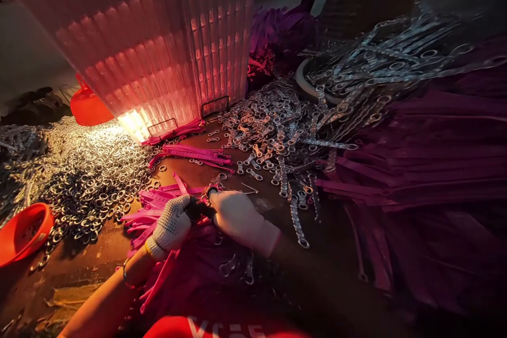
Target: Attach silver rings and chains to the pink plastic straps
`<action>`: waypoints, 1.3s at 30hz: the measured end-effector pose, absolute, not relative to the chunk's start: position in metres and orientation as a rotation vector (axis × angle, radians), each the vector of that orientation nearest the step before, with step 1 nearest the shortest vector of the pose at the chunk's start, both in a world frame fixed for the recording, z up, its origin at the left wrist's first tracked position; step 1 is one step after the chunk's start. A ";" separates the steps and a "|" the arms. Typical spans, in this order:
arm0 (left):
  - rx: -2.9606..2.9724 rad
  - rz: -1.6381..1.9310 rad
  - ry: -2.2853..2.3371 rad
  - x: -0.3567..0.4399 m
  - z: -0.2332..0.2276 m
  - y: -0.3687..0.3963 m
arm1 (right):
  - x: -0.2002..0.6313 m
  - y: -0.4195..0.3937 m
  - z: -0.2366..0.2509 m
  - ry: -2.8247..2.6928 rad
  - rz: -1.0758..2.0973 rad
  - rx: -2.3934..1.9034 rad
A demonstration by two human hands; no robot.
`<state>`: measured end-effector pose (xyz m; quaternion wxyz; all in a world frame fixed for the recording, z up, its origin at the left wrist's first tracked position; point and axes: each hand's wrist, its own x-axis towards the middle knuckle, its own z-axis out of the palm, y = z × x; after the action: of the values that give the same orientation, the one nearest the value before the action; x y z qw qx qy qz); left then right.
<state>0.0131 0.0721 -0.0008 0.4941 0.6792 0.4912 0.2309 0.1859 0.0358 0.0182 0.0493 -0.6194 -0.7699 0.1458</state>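
both gloved hands meet near the front edge of the bench: the left hand [171,227] and the right hand [237,216] are closed together on a small dark tool [200,208] between them, over a bundle of pink straps [148,211]. loose metal rings [91,179] spread toward the bench's left edge, where an orange bowl [21,232] sits.
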 end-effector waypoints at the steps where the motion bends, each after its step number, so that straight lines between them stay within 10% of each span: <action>1: 1.673 0.567 1.184 0.014 -0.003 0.070 | 0.185 0.037 0.017 -2.370 0.427 -1.888; 12: 1.906 0.500 1.079 -0.022 0.025 0.092 | 0.195 0.031 0.026 -2.644 0.332 -1.711; 27: 0.500 0.408 0.818 0.002 0.022 0.094 | 0.328 0.152 -0.080 -2.656 0.136 -1.855; 39: 0.909 0.582 0.828 0.009 0.020 0.068 | 0.274 0.082 -0.031 -2.052 0.462 -1.663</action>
<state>0.0091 0.0679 0.0196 0.7775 0.4201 0.3827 0.2693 0.2744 0.0821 -0.0310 0.2282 -0.6039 -0.7450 0.1678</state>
